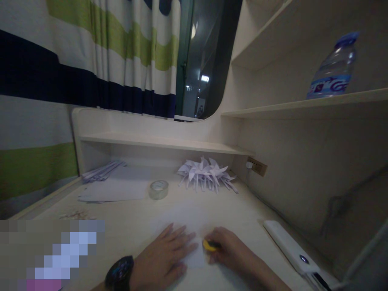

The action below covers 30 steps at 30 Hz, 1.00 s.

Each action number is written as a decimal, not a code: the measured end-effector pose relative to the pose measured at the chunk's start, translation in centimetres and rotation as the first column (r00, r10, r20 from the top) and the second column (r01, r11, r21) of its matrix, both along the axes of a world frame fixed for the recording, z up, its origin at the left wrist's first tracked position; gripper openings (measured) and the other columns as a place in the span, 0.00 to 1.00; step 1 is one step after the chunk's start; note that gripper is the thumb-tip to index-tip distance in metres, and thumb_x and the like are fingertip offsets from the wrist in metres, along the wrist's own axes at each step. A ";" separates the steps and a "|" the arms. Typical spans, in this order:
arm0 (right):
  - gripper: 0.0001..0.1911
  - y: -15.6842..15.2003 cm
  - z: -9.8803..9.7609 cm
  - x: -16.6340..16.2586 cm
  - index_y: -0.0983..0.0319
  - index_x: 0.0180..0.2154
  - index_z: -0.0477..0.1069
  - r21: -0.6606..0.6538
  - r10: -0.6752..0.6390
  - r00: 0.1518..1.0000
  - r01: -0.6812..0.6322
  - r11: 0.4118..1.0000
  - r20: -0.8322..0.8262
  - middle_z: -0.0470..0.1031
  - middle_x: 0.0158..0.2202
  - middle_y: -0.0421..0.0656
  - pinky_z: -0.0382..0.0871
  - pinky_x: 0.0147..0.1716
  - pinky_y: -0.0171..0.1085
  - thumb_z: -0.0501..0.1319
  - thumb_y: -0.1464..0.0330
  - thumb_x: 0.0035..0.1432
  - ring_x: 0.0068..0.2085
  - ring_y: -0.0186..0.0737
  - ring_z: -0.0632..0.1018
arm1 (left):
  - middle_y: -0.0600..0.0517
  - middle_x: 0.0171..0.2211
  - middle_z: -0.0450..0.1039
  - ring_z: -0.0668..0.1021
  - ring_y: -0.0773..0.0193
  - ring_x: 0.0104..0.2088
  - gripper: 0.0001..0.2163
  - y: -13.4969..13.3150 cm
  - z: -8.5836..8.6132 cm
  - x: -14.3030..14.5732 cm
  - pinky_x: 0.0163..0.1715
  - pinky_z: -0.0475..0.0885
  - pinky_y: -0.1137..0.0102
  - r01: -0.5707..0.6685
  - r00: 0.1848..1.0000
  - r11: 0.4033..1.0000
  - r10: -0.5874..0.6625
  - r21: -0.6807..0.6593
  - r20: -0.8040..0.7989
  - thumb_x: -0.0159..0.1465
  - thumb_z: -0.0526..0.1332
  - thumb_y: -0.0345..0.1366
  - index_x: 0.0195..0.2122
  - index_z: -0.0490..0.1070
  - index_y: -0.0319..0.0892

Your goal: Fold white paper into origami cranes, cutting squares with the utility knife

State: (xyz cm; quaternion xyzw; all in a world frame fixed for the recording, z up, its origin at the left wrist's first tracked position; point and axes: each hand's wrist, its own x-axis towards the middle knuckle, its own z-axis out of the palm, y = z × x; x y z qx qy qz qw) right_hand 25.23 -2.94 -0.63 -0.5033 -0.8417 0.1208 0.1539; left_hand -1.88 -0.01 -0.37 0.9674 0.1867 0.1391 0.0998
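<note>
Head view: a white sheet (195, 260) lies flat on the desk (133, 228), right between my hands and partly under the left. Taking the sheet as the centre of my clock, my left hand (166, 252) comes in from 8 o'clock and presses on it palm down, fingers straight and a little spread, gripping nothing. At the sheet's 3 o'clock edge my right hand (226, 246) has its fingers curled round a yellow tool (210, 245) with black on it; my grip hides most of its shape, and I cannot tell whether its tip touches the sheet. A dark watch (119, 273) sits on my left wrist.

Farther out, a roll of clear tape (158, 190) lies at 11 o'clock, and a bunch of paper pinwheels (206, 171) at 12. Toward 10 o'clock is a paper stack (121, 188), with folded strips (103, 171) at its far end; small scraps (79, 215) lie just past 9. At 3 o'clock rests a long white device (285, 244).

Beyond these, a plug (249, 165) sits in the wall socket (259, 166) at 1 o'clock, a bottle (332, 72) stands shelved between 1 and 2, and a striped curtain (130, 52) hangs at 11.
</note>
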 end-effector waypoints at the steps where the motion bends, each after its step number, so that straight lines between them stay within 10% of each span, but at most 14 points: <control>1: 0.15 0.0 0.0 0.0 0.60 0.39 0.74 0.002 0.009 1.000 -0.009 1.000 -0.004 0.73 0.36 0.43 0.60 0.38 0.34 0.65 0.57 0.54 0.39 0.42 0.72 | 0.53 0.65 0.51 0.56 0.47 0.64 0.23 0.1 -0.2 0.0 0.60 0.50 0.44 0.001 1.000 1.000 -0.001 -0.001 0.001 0.69 0.49 0.45 0.65 0.47 0.58; 30: 0.14 -2.6 -3.1 0.5 0.52 0.48 0.72 0.320 0.076 0.995 -0.095 0.943 0.072 0.74 0.38 0.43 0.61 0.37 0.37 0.57 0.72 0.63 0.38 0.41 0.70 | 0.56 0.65 0.51 0.52 0.47 0.65 0.20 0.6 -1.8 0.4 0.60 0.48 0.42 -0.059 0.997 0.998 0.058 -0.018 -0.052 0.71 0.44 0.45 0.64 0.49 0.60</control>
